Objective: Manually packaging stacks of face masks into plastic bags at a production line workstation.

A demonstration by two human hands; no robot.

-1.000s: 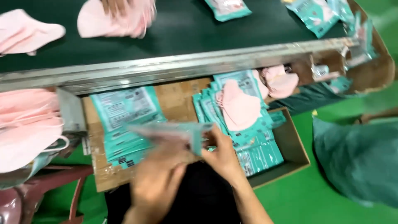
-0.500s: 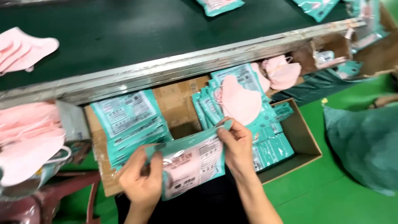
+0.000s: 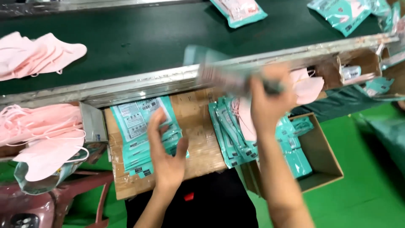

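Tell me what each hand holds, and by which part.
The right hand grips a blurred teal packet by its right end. The left hand holds nothing, open over the stack of teal packets.

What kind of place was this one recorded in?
Most likely a packing line in a face-mask factory. A dark conveyor belt carries loose pink masks and sealed teal packets, and stacks of teal pouches lie on cardboard at the person's station.

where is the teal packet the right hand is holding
In the head view, the blurred teal packet sits top centre in the right hand, over the conveyor's metal rail.
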